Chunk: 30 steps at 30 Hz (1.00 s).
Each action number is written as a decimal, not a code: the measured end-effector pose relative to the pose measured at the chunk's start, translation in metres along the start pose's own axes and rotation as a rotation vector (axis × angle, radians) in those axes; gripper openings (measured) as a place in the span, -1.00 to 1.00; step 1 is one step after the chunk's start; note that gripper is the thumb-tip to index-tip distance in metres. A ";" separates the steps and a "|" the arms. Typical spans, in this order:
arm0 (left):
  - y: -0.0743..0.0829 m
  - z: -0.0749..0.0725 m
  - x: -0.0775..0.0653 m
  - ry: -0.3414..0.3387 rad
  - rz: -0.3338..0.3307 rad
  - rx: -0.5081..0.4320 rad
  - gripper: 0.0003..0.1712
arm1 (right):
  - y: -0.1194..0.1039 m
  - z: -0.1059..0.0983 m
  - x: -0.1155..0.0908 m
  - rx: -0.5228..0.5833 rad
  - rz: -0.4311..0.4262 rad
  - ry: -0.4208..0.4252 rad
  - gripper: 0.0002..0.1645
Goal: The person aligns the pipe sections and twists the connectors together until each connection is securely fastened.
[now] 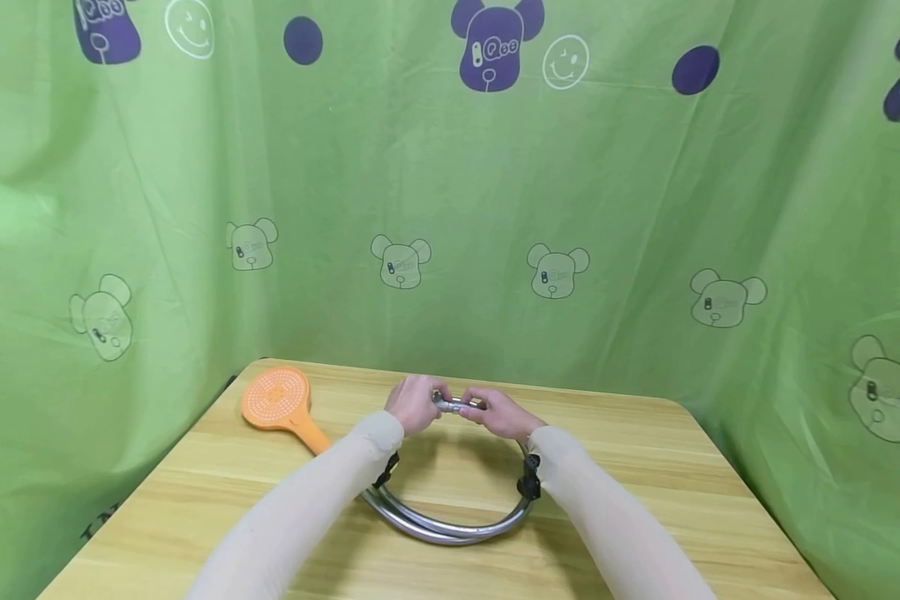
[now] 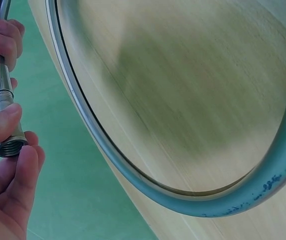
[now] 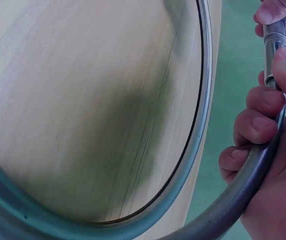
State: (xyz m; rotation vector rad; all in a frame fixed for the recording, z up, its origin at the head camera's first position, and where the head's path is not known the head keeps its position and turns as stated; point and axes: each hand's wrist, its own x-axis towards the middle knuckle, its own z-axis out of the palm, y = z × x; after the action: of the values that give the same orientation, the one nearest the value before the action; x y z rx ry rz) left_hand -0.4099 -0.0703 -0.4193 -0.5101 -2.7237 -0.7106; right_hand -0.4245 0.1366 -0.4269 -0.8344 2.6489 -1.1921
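A grey shower hose [image 1: 457, 533] forms a large loop between the forearms. Both hands hold its end up near the far side of the wooden table. My left hand [image 1: 414, 406] pinches the metal hose nut [image 2: 14, 142] between thumb and fingers; the nut's open, threaded mouth shows in the left wrist view. Next to it, my right hand [image 1: 504, 415] curls its fingers round the hose, the thumb on the smooth metal sleeve [image 3: 270, 59] behind the nut. An orange shower head [image 1: 276, 398] lies face up left of the left hand, its handle partly hidden behind the left sleeve.
The wooden table [image 1: 615, 467] has a rounded far right corner. A green curtain [image 1: 465, 183] with bear prints hangs close behind the table and along both sides. Black wrist straps [image 1: 528, 477] sit close to the hose loop.
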 end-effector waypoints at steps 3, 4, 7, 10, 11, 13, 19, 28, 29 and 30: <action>0.001 0.000 0.001 0.006 0.012 0.024 -0.66 | 0.001 -0.001 -0.001 0.001 -0.003 0.002 -0.88; 0.001 -0.001 0.001 0.006 0.014 0.028 -0.66 | 0.001 -0.002 -0.001 0.001 0.001 0.002 -0.87; 0.002 -0.003 0.001 0.003 0.018 0.031 -0.67 | 0.001 -0.003 -0.001 0.005 0.006 0.002 -0.78; 0.004 -0.005 0.001 -0.010 0.018 0.018 -0.68 | 0.001 -0.004 -0.002 0.006 0.019 0.008 -0.72; 0.004 -0.006 0.002 -0.013 0.021 0.017 -0.69 | 0.001 -0.004 -0.003 0.005 0.021 0.012 -0.69; 0.005 -0.007 0.002 -0.016 0.028 0.017 -0.70 | 0.001 -0.004 -0.003 -0.007 0.029 0.022 -0.68; 0.007 -0.008 0.001 -0.011 0.040 0.022 -0.69 | -0.002 -0.004 -0.004 -0.025 0.042 0.035 -0.70; 0.007 -0.006 0.004 0.002 0.043 0.007 -0.64 | -0.003 -0.006 -0.005 -0.060 0.004 0.026 -0.78; 0.007 -0.006 0.004 0.000 0.041 0.003 -0.64 | -0.003 -0.006 -0.005 -0.070 0.002 0.029 -0.79; 0.008 -0.006 0.004 -0.002 0.038 -0.002 -0.64 | -0.002 -0.007 -0.004 -0.082 -0.004 0.034 -0.77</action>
State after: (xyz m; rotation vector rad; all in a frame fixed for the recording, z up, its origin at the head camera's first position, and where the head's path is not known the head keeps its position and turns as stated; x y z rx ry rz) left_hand -0.4098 -0.0658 -0.4097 -0.5623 -2.7078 -0.7029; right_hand -0.4220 0.1420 -0.4210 -0.8392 2.7411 -1.1156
